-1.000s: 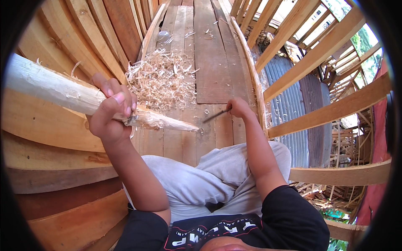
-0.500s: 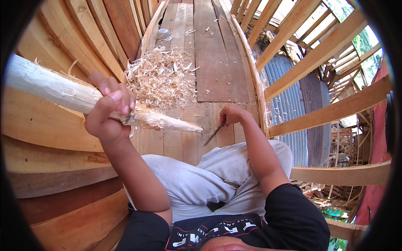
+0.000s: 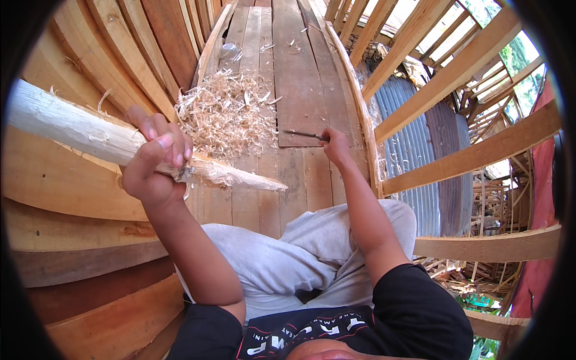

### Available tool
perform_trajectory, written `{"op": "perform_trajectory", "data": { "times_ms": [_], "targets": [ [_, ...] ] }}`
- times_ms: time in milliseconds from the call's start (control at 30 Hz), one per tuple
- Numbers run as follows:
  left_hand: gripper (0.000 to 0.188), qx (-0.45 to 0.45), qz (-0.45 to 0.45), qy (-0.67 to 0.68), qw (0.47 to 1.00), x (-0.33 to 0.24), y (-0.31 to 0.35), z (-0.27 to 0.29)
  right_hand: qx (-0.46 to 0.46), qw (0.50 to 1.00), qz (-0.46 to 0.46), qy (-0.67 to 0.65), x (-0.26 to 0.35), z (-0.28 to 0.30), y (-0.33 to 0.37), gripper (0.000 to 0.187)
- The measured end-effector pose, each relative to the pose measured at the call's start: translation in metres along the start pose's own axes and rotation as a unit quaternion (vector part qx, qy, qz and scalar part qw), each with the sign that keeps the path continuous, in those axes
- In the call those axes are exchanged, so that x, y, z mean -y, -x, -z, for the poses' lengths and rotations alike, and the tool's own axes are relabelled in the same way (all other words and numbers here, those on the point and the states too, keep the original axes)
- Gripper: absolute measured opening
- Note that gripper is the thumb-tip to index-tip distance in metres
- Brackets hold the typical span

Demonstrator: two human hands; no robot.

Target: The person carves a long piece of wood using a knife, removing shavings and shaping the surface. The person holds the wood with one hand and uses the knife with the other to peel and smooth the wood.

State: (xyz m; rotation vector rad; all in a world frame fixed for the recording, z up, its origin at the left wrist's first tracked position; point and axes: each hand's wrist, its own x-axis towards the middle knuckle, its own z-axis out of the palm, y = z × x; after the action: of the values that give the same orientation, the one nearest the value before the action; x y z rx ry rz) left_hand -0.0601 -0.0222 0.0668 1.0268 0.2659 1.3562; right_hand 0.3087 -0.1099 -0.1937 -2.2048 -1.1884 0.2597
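We took the wooden pole (image 3: 90,135) as our landmark, a pale, peeled length running from the far left edge down toward the middle, its long axis slanting gently rightward and ending in a whittled point (image 3: 264,183) above the plank floor (image 3: 300,90). Our left hand (image 3: 153,162) was clenched around the pole just behind the tapered part, fingers wrapped over the top and thumb along it, so the shaved tip stuck out to the right of the grip. Beyond the pole's tip, farther from us, lay a heap of pale wood shavings (image 3: 225,117) on the floor. To the right of the tip and well apart from it, our right hand (image 3: 336,144) was closed on a slim knife (image 3: 303,134), whose thin blade pointed leftward, back toward the pole. So the tip lay left of the knife hand and somewhat nearer us, with the blade roughly in line with the pole's axis. The left hand was plainly the nearer one, touching the wood; the knife touched nothing.
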Motion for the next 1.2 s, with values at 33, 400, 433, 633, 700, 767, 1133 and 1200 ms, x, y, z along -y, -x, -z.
{"op": "perform_trajectory", "data": {
  "times_ms": [33, 400, 433, 633, 700, 767, 1133, 1200],
  "targets": [
    [0.022, 0.002, 0.001, -0.001, 1.000, -0.001, 0.000, 0.000, -0.014, 1.000, -0.022, -0.010, 0.002, 0.001, -0.002, 0.017],
    [0.020, -0.006, -0.007, -0.006, 1.000, -0.010, 0.002, 0.000, 0.249, 0.959, -0.097, -0.098, 0.064, -0.043, 0.046, 0.025],
    [0.019, -0.001, -0.008, -0.005, 1.000, -0.012, 0.003, 0.001, 0.284, 0.923, -0.144, -0.214, 0.083, -0.036, 0.049, 0.026],
    [0.021, 0.035, -0.003, 0.028, 0.999, -0.025, 0.005, -0.003, 0.026, 0.994, 0.099, -0.038, 0.066, -0.061, 0.058, 0.022],
    [0.022, 0.040, -0.006, 0.036, 0.999, -0.026, 0.005, -0.005, 0.081, 0.994, 0.075, -0.016, 0.064, -0.067, 0.063, 0.021],
    [0.023, 0.041, -0.007, 0.039, 0.998, -0.027, 0.006, -0.004, 0.144, 0.987, 0.039, 0.053, 0.077, -0.071, 0.064, 0.021],
    [0.024, 0.078, -0.019, 0.016, 0.997, -0.047, 0.015, 0.000, 0.139, 0.983, 0.057, -0.110, 0.139, -0.080, 0.050, 0.024],
    [0.023, 0.063, -0.012, 0.022, 0.998, -0.048, 0.016, 0.000, 0.054, 0.998, -0.011, -0.001, 0.115, -0.083, 0.046, 0.027]
  ]
}}
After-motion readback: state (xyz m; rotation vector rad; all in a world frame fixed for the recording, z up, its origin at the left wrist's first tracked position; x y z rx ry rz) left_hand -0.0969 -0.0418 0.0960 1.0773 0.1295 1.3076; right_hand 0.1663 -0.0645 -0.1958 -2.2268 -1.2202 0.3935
